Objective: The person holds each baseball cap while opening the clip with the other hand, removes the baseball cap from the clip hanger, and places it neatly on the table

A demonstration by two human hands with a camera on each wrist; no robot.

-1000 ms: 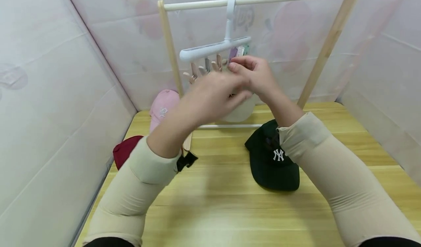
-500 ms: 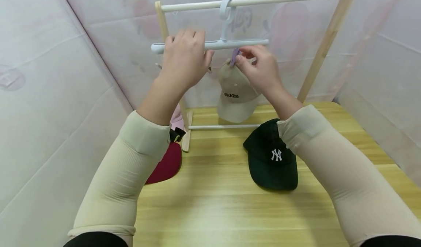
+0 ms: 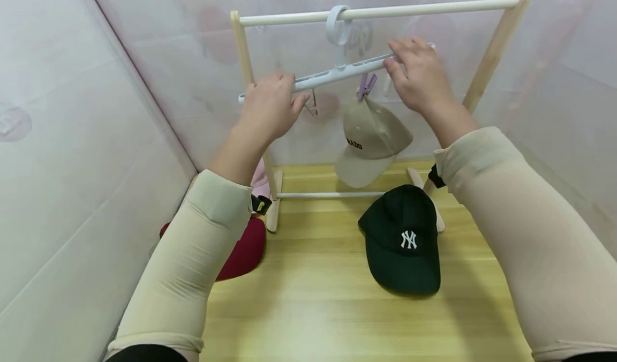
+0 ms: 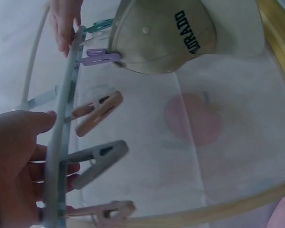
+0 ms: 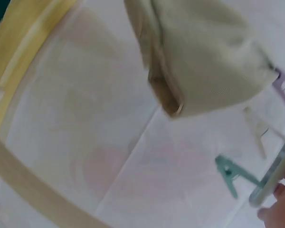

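Fingers of my left hand curl round the near, lower end of the clip hanger; fingers of my right hand wrap its far, higher end. Both hands hold the bar, one at each end, so neither is nearer. Its long axis runs left to right between my hands, tilted up toward the right. Between them the purple clip grips the beige cap, which hangs below the bar, closer to my right hand. Beyond, the hanger's hook loops over the rack rail.
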